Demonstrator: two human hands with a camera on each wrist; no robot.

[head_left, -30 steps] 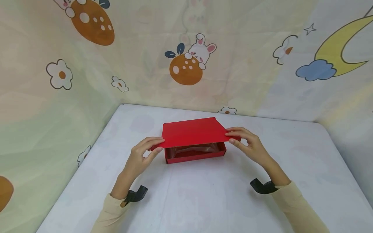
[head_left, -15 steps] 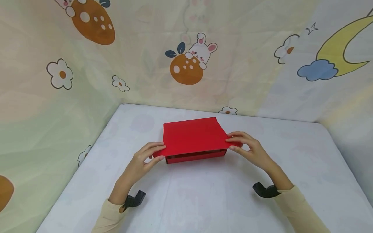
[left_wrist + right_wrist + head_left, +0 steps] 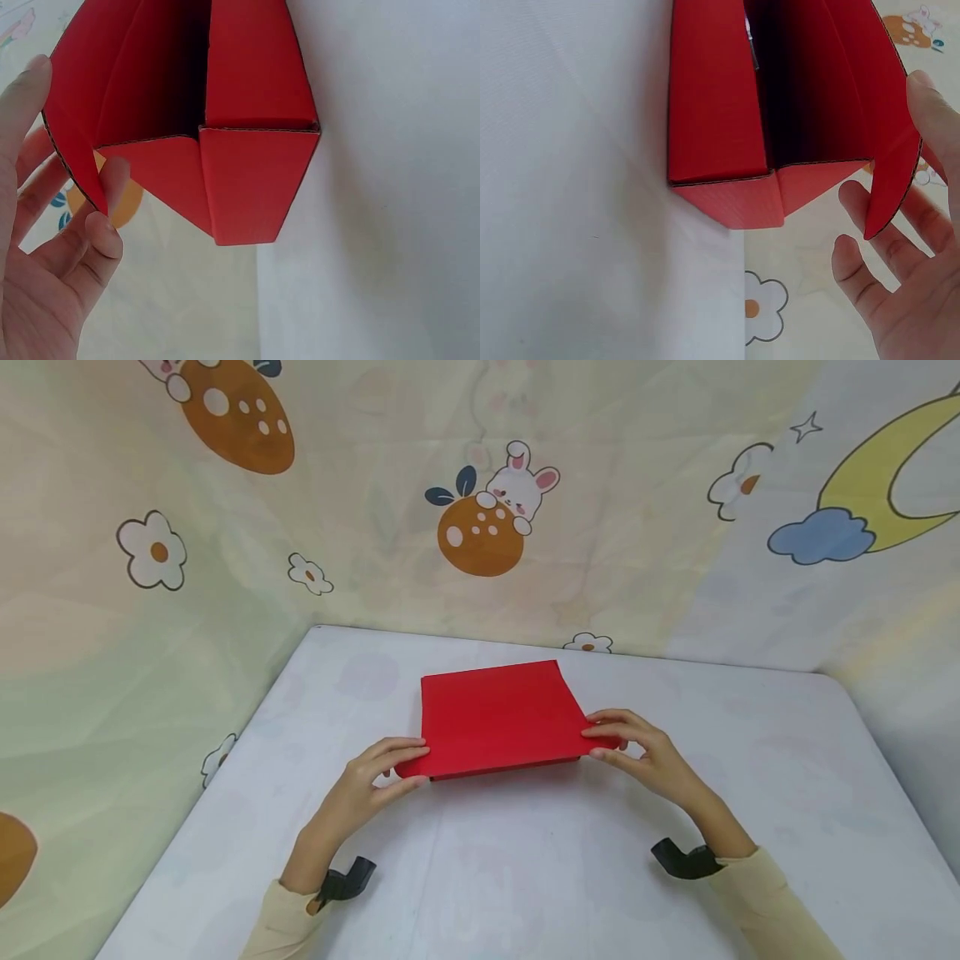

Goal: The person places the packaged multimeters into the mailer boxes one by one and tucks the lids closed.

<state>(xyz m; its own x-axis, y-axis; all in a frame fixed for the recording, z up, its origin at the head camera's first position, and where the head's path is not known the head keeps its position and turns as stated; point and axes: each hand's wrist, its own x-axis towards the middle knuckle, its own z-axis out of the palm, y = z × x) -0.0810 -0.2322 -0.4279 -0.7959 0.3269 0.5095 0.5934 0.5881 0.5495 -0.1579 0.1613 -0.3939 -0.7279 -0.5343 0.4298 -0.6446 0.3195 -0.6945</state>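
A red cardboard box (image 3: 259, 187) sits on the white table, its hinged lid (image 3: 502, 718) lowered almost onto the front wall. From the wrist views a dark gap still shows between lid and box. My left hand (image 3: 363, 781) pinches the lid's front left corner, at the side flap (image 3: 79, 161), thumb on one side and fingers on the other. At the front right corner my right hand (image 3: 648, 752) holds the matching flap (image 3: 895, 184) between thumb and fingers. A shiny bit (image 3: 751, 45) peeks out inside the box; the other contents are hidden.
The white table (image 3: 495, 868) stretches around the box on all sides. Behind and to the left, a cloth backdrop (image 3: 360, 493) printed with rabbits, flowers and a moon hangs along the table's edges. Black straps (image 3: 348, 878) circle both wrists.
Both hands have brought the lid down and toward me. The front opening, where clear plastic showed a second ago, is now covered in the head view.
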